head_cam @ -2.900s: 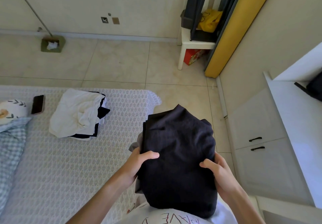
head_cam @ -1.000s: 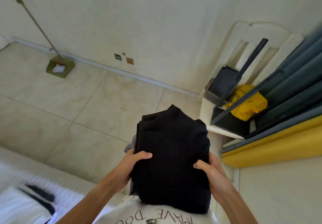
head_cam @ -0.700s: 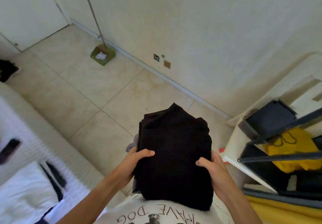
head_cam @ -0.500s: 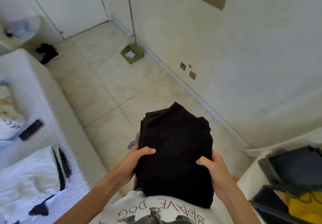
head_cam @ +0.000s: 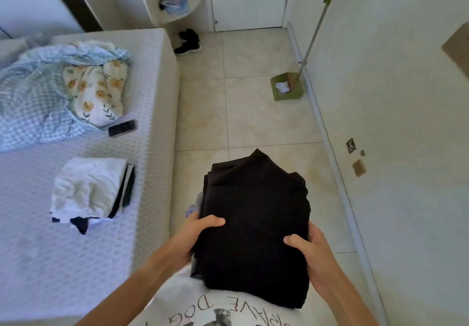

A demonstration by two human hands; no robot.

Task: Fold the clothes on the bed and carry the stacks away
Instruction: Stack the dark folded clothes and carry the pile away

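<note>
While clamped from both sides so the layers don't slide, dark stack (head_cam: 256, 226) sits against the chest, off the bed (head_cam: 152, 148); left hand (head_cam: 193, 236), right hand (head_cam: 312, 254) both gripping it. White stack (head_cam: 86, 188) remains on bed.

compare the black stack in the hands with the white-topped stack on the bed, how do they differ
The black stack is dark on top; the white-topped stack shows a white garment over dark layers. The black stack is held off the bed over the floor, between the left hand and right hand; the white-topped stack rests untouched on the bed. Both are folded clothes.
</note>
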